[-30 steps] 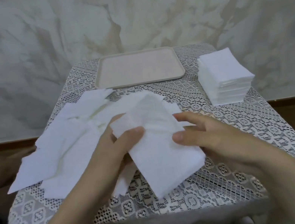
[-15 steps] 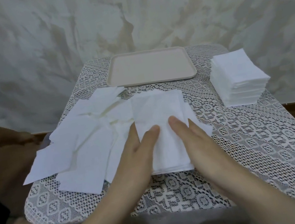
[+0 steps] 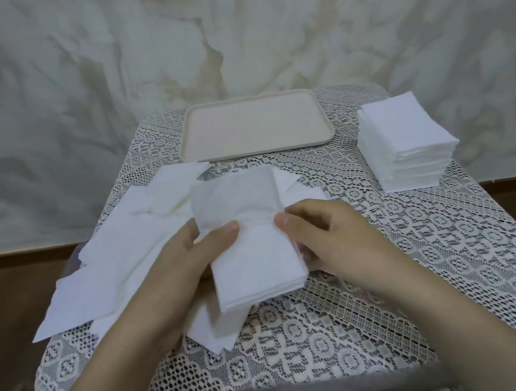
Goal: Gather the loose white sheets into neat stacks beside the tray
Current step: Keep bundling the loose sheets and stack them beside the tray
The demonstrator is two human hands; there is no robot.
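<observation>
2 hands [image 3: 189, 266] [image 3: 333, 237] (thumbs atop) round sheets [image 3: 254, 258]

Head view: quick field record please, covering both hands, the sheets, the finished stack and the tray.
left hand: grips small bundle at its left edge, thumb on top
right hand: grips the bundle's right edge, thumb on top
loose sheets: scattered, overlapping, left of the bundle
finished stack: squared, right of the tray
tray: far centre, behind the bundle
</observation>
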